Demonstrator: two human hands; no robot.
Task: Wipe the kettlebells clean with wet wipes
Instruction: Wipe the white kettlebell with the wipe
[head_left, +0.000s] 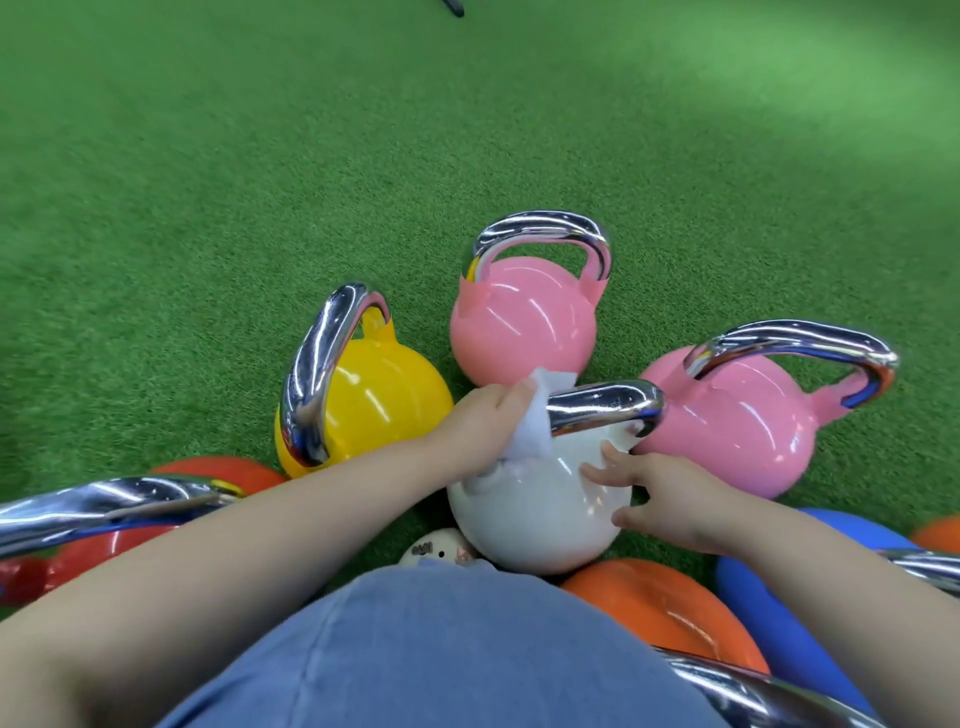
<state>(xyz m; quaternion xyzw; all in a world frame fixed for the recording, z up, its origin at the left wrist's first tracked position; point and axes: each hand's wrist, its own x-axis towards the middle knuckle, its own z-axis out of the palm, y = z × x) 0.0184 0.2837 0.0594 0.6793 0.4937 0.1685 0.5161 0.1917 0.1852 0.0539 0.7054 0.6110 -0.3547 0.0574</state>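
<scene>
Head view: left hand (480, 426) grips soft wet wipe (532, 415) round slick chrome handle (605, 408); relaxed right hand (657, 496) steadies heavy, glossy white kettlebell (535, 514).

Left hand (480, 426) grips wet wipe (530, 421) around white kettlebell (540, 514) chrome handle (608, 405); right hand (670, 499) rests on its body (fingers spread).

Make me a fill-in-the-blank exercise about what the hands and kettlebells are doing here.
1. The left hand holds a white wet wipe against the chrome handle of the ____ kettlebell.
2. The right hand rests on that kettlebell's ____ body.
3. The glossy yellow kettlebell stands to its ____.
4. Beyond it stand two ____ kettlebells.

Missing words: white; round; left; pink
</scene>
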